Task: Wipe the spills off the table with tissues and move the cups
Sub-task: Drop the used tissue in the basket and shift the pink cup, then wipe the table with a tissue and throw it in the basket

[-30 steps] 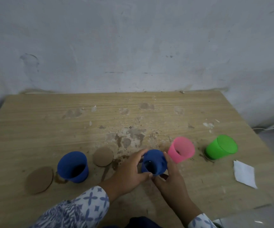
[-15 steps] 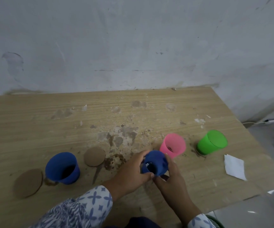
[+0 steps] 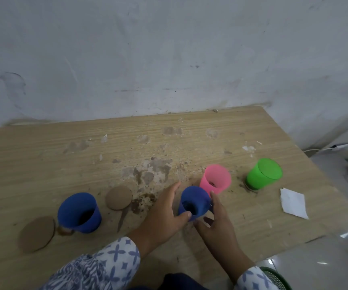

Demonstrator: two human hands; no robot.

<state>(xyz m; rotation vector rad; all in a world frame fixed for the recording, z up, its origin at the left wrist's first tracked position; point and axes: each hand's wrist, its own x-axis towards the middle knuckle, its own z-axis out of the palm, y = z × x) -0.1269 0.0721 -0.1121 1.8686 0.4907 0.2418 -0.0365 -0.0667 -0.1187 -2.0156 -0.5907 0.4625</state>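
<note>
Wall [image 3: 169, 59] fills the top half, grey and scuffed; wooden table [image 3: 33, 164] butts against it, worn patches in the middle. Patterned sleeve [image 3: 106, 266] comes in bottom centre; green mesh basket [image 3: 277, 277] is cut off at the bottom right corner.

Left hand [image 3: 162, 216] sits left of the near blue cup [image 3: 196, 199]: thumb tip on the cup's near wall, fingers straight and spread beside it, not wrapped; grip is loose, released. Right hand [image 3: 217, 225] is on the cup's right: forefinger straight up along the wall, touching; thumb just clear below the cup; also released, nothing clasped. Cup stands on the table between both hands, near front centre; dark liquid inside.

Left blue cup [image 3: 79, 212] is well to the left, dark inside; pink cup [image 3: 216, 181] is just behind the near blue cup, close to touching; green cup [image 3: 264, 173] is further right, apart.

Near disc [image 3: 36, 234], brown and flat, lies just left of the left blue cup; far disc [image 3: 118, 198] lies between the two blue cups. Tissue [image 3: 293, 203], white and folded, lies flat near the right edge, in front of the green cup.

Brown spill [image 3: 142, 203] is between the far disc and the left hand; smaller puddle [image 3: 64, 231] at the left blue cup's base; dark smear [image 3: 244, 187] at the green cup's base.
</note>
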